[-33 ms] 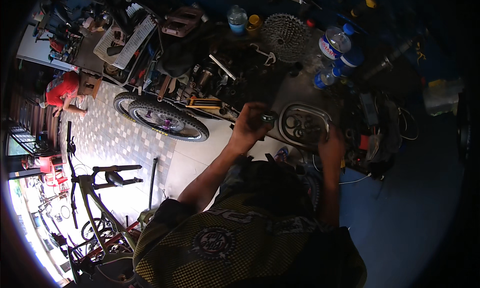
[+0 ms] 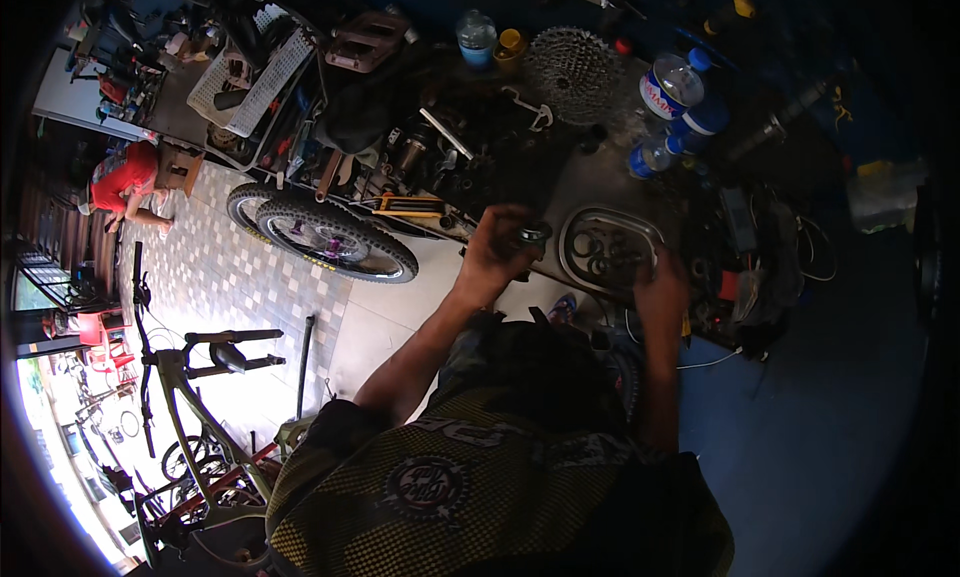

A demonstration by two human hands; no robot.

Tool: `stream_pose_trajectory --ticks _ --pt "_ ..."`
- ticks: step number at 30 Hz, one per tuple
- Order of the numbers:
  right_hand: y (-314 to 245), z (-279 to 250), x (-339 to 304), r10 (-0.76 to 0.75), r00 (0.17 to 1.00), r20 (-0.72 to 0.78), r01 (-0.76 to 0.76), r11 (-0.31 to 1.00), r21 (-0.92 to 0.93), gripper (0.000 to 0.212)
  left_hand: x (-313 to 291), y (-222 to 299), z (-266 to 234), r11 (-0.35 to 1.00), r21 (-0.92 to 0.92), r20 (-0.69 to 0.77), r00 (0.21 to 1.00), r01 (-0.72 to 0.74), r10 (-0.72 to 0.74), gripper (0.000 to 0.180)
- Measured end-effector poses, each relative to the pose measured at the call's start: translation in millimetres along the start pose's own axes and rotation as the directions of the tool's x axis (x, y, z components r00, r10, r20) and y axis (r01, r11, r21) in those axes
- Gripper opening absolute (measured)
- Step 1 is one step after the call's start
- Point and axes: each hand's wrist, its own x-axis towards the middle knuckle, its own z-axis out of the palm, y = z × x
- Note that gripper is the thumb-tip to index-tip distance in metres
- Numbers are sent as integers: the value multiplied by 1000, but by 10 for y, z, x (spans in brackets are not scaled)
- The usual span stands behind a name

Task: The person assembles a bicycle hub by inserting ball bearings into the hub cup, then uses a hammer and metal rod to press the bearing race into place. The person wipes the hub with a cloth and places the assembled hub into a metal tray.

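My left hand (image 2: 492, 255) is raised in front of the bench's near edge, its fingers closed round a small round metal ring (image 2: 534, 234). To its right, an oval metal tray (image 2: 590, 215) with a rounded rim lies at the bench edge. Several dark rings (image 2: 598, 249) of different sizes lie inside it. My right hand (image 2: 662, 289) is at the tray's right rim, fingers curled in and seemingly gripping it; shadow and blur soften their outline.
Across the bench are a bicycle cassette (image 2: 575, 75), plastic bottles (image 2: 672, 85), a yellow cup (image 2: 510, 47) and scattered tools. A white basket (image 2: 250, 87) stands far left. Bicycle wheels (image 2: 330, 239) lean below the bench. Left are a bike frame (image 2: 185, 397) and a person in red (image 2: 125, 182).
The metal ring in my left hand has tilted slightly. My right hand stays by the tray's rim.
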Motion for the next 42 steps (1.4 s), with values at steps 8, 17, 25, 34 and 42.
stream_pose_trajectory --ticks 8,17,25,34,42 --pt "-785 235 201 -233 966 -111 253 941 226 33 -91 36 -492 757 -633 -37 971 162 -238 36" --pt "-1494 280 228 -371 927 -54 361 844 396 32 -123 24 -886 513 -843 -44 931 161 -363 33" --pt "-1744 308 219 -417 905 -79 402 783 474 31 -143 118 -951 542 -822 -41 932 174 -361 32" --pt "-1874 335 134 -426 904 -40 382 761 525 29 -145 60 -1055 606 -768 -43 928 207 -371 30" --pt "-1857 361 111 -445 894 -53 404 747 529 29 -152 55 -1030 617 -759 -57 922 210 -384 28"
